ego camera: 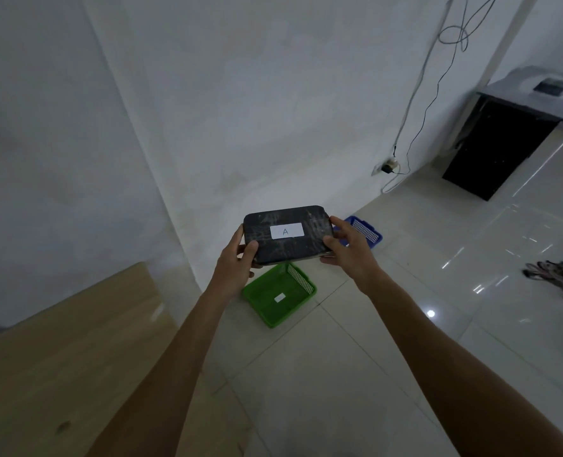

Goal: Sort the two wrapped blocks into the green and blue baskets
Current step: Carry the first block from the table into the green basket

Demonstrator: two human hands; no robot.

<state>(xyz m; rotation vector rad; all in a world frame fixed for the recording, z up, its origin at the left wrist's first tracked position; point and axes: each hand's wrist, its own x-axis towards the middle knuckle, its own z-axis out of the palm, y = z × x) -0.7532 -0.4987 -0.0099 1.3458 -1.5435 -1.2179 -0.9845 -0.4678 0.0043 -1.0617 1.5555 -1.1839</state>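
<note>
Above baskets, black wrapped block (286, 233), white A label (286, 231)

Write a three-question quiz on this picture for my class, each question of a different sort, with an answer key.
1. True or false: the black wrapped block rests inside the green basket.
2. Which letter is on the block's white label? A) A B) B C) C
3. Fill in: the blue basket lies farther from the camera than the ____ basket.

Key
1. False. The left hand and the right hand hold it by its ends, above the floor.
2. A.
3. green.
</note>
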